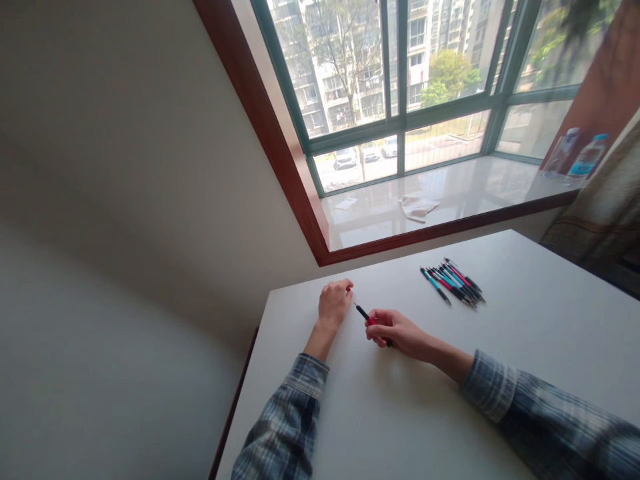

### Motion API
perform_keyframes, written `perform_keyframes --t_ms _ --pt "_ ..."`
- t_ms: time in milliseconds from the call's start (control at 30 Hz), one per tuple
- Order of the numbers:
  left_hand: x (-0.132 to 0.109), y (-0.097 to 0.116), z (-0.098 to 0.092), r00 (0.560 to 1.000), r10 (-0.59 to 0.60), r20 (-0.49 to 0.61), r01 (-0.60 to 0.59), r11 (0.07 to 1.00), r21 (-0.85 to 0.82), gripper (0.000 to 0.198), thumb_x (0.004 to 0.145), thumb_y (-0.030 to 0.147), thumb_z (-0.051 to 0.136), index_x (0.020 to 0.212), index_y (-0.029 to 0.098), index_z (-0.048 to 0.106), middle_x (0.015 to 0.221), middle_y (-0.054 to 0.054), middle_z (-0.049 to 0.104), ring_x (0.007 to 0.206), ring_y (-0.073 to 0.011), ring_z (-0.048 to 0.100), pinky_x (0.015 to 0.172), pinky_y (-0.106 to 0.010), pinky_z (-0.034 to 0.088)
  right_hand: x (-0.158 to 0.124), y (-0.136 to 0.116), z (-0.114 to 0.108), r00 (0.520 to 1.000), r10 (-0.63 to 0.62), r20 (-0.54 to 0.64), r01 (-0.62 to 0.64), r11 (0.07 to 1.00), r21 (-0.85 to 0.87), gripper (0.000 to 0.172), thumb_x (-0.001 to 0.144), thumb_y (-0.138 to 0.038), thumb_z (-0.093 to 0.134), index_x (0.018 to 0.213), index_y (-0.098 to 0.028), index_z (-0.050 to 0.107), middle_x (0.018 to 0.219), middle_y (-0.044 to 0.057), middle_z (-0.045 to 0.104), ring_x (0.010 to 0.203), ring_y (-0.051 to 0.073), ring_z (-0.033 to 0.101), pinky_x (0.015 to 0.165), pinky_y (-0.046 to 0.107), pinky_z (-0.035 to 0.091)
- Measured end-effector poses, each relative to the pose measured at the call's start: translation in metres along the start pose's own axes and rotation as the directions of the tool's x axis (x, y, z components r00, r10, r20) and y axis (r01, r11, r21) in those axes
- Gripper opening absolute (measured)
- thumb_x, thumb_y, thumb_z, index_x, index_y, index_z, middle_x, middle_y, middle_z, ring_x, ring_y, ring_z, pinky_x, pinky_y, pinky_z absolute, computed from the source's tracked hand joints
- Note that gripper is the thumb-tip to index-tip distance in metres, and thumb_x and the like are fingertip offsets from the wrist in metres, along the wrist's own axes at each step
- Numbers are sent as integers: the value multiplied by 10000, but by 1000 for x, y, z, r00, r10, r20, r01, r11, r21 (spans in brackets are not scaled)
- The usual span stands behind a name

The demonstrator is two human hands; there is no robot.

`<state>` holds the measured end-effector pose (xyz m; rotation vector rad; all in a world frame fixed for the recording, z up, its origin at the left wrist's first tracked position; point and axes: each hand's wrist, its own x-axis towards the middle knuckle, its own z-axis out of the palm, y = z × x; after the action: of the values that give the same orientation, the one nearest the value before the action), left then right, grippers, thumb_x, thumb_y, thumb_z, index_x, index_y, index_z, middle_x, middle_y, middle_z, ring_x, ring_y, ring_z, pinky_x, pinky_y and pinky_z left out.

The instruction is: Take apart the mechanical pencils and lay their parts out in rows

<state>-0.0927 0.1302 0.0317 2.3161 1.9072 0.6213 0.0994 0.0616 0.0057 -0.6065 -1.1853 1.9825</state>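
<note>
My right hand (pixel 393 332) pinches a black-and-red pen (pixel 364 314) between thumb and fingers, a little above the white table. The pen's thin tip points up and left, toward my left hand (pixel 335 303). That left hand rests near the table's far left edge with its fingers curled in; the inside of the curl is hidden. A small gap separates the pen tip from it. To the right, several pens (pixel 453 283) in black, red, teal and white lie side by side in a loose bunch.
The white table (pixel 550 333) reaches a wall and a window sill (pixel 370 223) at the back. A crumpled cloth (pixel 419 208) and a flat white piece (pixel 347 203) lie on the sill. Plastic bottles (pixel 586 160) stand at its right end, beside a curtain (pixel 595 193).
</note>
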Motion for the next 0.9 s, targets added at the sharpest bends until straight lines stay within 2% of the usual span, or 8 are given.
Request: perform_keyframes --t_ms 300,433,533,600,667,733,800,900 --pt "1 -7 5 999 32 -38 -32 999 -5 308 910 111 604 1163 204 752 1004 -127 768 1009 -305 624 995 -441 419 0 1 -3 1000 0 -4 0 1000 -19 302 801 -383 817 827 -170 605 771 3 656 563 80 443 579 259 280" --pt "-3 -1 -5 996 60 -66 -62 998 -23 341 891 119 641 1198 218 748 1140 -128 751 1101 -315 598 1045 -456 399 -2 -3 -2 1000 12 -15 -12 1000 -7 366 822 -475 808 909 -157 648 785 13 650 578 81 446 584 258 285" --pt "-14 6 -18 992 61 -110 -76 987 -139 291 909 160 626 1153 224 772 1144 -113 753 1064 -296 613 1033 -446 423 -3 -5 -1 999 26 -36 -26 1000 8 441 838 -533 785 1018 -141 695 770 3 613 579 75 425 582 254 274" --pt "-28 11 -26 997 -10 -72 -14 946 -323 250 921 217 620 1104 227 790 1081 -97 767 904 -253 634 946 -428 471 -3 -6 -1 998 36 -43 -34 999 41 474 853 -560 761 1069 -142 704 733 -16 567 568 72 397 569 251 252" --pt "-45 17 -31 995 -75 72 103 800 -591 258 906 283 650 1109 211 791 1042 -96 772 759 -200 617 812 -376 508 -2 -4 -2 998 41 -55 -36 996 84 475 869 -571 735 1077 -145 711 693 -33 519 555 74 369 555 251 235" --pt "-61 22 -33 978 -68 197 204 522 -828 348 879 329 695 1187 181 762 1016 -103 760 745 -170 607 755 -326 501 -2 -2 -3 996 51 -69 -41 989 141 450 880 -554 716 1060 -142 720 681 -32 502 562 84 371 550 250 244" --pt "-74 25 -32 966 -101 239 258 281 -924 420 853 368 749 1227 176 743 993 -91 740 716 -131 572 729 -291 473 -1 -1 -4 995 75 -62 -61 977 206 413 883 -515 707 1057 -141 725 700 -18 518 585 92 392 557 244 269" --pt "-83 27 -27 951 -144 273 288 91 -953 486 832 411 801 1250 173 731 974 -68 697 697 -92 531 714 -264 440 -2 0 -3 994 108 4 -106 965 240 371 882 -456 707 1096 -153 718 726 -9 540 590 94 396 557 237 284"
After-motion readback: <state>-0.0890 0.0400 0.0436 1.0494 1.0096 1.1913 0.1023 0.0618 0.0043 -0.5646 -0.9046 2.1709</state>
